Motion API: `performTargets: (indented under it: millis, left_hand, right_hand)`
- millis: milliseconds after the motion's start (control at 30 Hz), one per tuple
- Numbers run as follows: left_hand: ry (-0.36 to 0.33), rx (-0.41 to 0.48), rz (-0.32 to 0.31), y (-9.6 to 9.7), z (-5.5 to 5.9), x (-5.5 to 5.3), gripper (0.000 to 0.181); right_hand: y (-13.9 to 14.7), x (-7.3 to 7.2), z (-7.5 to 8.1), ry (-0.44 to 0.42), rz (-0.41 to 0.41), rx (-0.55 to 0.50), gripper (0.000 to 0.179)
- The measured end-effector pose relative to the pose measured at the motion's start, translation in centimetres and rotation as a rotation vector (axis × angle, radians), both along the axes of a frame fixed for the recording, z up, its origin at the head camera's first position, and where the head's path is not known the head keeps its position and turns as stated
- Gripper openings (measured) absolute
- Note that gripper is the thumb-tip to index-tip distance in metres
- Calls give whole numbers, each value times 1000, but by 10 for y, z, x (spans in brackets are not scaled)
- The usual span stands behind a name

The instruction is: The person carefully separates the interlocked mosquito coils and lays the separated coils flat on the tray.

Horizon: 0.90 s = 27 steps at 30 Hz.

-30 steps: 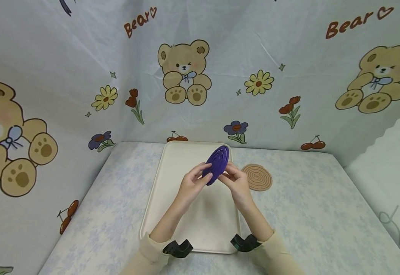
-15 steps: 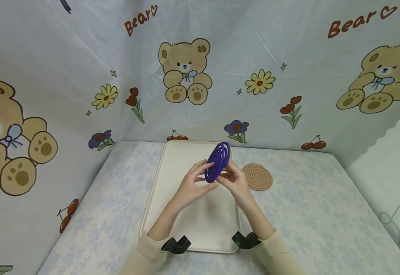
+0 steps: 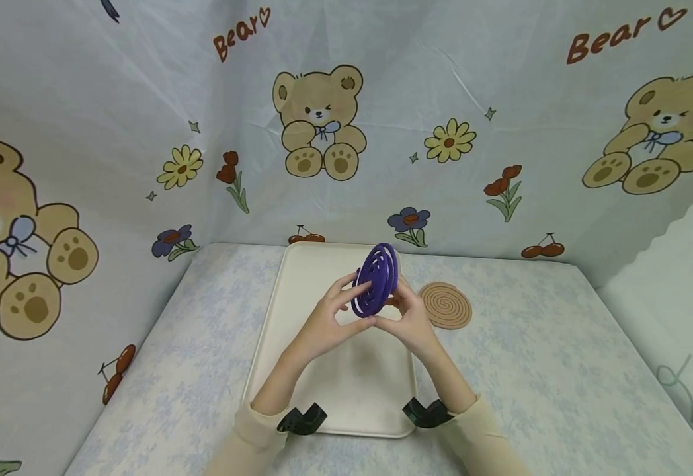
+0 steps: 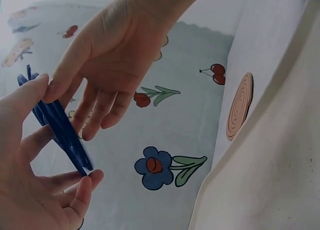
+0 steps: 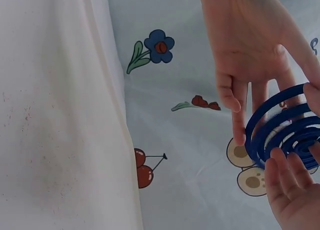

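A purple spiral disc (image 3: 376, 281), its coils slightly spread apart, is held up on edge over the tray (image 3: 352, 390). My left hand (image 3: 325, 324) holds it from the left, fingers against its face and thumb at the lower edge. From the other side my right hand (image 3: 410, 324) grips it, thumb meeting the left thumb underneath; its other fingers are partly hidden behind the disc. In the left wrist view the disc (image 4: 67, 135) looks blue and nearly edge-on between the hands. The right wrist view shows gaps between the rings of the disc (image 5: 302, 145).
A flat brown spiral disc (image 3: 445, 305) lies on the table (image 3: 537, 370) just right of the tray. Behind the table hangs a cloth (image 3: 394, 79) printed with bears and flowers, which also covers the left side. A thin cord (image 3: 676, 383) shows at the far right.
The purple disc has turned and its coils have separated somewhat. My left thumb has moved from its face down to the lower edge, and the right thumb has come in beneath.
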<state>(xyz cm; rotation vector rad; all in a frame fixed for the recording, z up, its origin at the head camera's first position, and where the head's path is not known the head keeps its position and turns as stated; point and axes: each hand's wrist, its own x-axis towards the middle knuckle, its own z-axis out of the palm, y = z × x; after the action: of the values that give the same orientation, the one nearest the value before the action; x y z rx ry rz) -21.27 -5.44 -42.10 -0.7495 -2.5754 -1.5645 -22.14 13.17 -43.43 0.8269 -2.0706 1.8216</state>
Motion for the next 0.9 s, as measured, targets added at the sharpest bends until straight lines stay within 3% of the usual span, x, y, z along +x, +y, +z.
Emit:
performTargets:
  millis: [200,300,433,633,767,900]
  left_hand:
    - [27,-6,15,-1,0,0,57]
    - [19,-3,32,-3,2,0,57]
    - [17,-1,56,-6,3,-1,58]
    - [21,-15,90,-9,3,-3,58]
    - [13,2,106,-11,4,-3,60]
    - [1,49,83,-14,4,-5,62]
  right_hand:
    - [-1,1,2,62,-23,39,65]
    - [-1,7,13,71,-36,87,60]
    - [-1,13,23,152,-86,180,48]
    - [3,3,7,259,-184,295,36]
    - [5,-1,4,309,-251,297,36]
    - [7,-2,4,384,-343,288,34]
